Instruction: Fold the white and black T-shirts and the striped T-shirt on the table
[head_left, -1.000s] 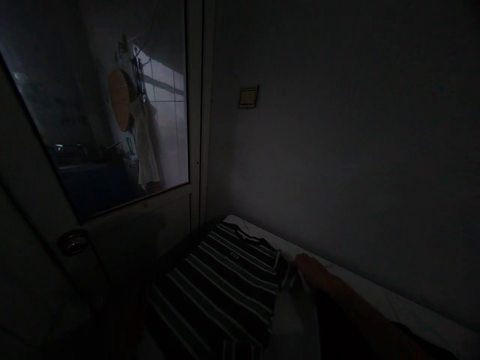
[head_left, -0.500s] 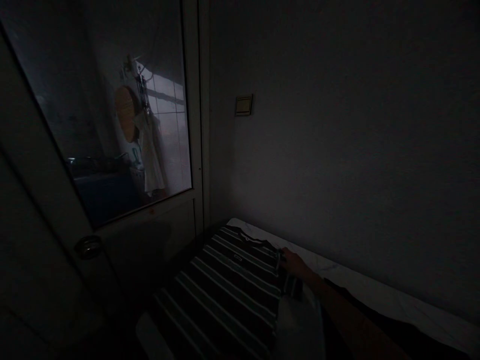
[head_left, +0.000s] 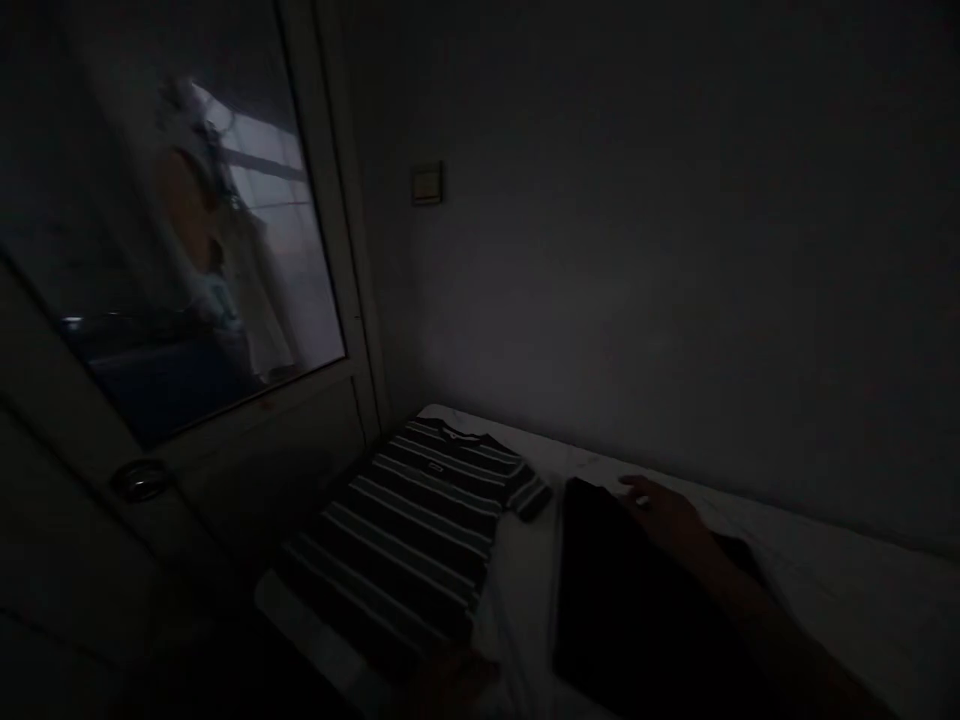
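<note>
A striped dark T-shirt lies spread on the white marbled table, its collar toward the wall and one short sleeve stretched out to the right. Black cloth lies to the right of the shirt. Over the far edge of that cloth is my right hand, its fingers apart, with nothing seen in them. My left hand is low in the picture at the shirt's near edge, dark and blurred; whether it grips the fabric is hidden.
On the left stands a door with a glass pane and a round knob. A light switch is on the wall behind the table. Through the glass hang a wooden board and pale cloth.
My right hand has left the shirt's sleeve and moved right, over the black cloth. The sleeve now lies flat. My left hand has come into view at the bottom. The view has turned right.
</note>
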